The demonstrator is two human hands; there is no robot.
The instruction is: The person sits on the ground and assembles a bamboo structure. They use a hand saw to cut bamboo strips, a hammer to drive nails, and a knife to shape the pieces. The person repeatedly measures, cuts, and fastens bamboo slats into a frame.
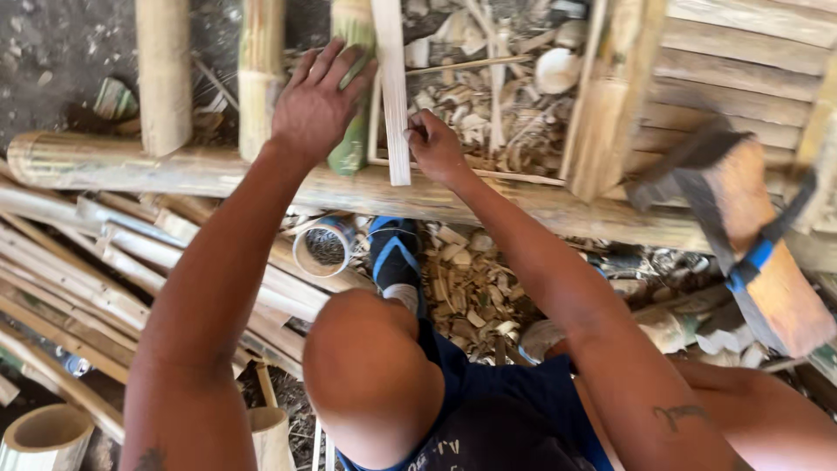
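- Head view: the left hand (316, 105) lies flat with fingers spread on a green bamboo piece (352, 139), pressing on its upper part rather than closing around it; the piece stands nearly upright and leans across a long horizontal bamboo pole (174, 170).
- The right hand (433, 148) is pinched on a thin pale bamboo strip (392, 87), gripping it near the lower end; the strip runs up and away from the hand, just beside the green piece and right of it.
- Two more bamboo poles (164, 70) stand left of the left hand, also resting against the horizontal pole.
- Behind the strip lies a heap of bamboo chips and shavings (488, 105), and more chips cover the floor below the pole.
- A short hollow bamboo section (324, 247) lies with its open end up, under the left forearm, beside a foot in a blue-and-black sock (394, 257).
- A stack of split bamboo slats (78, 262) lies at the left, slanting across the floor.
- At the right a blurred wooden block with a blue band (750, 244) sits near wooden planks (741, 61).
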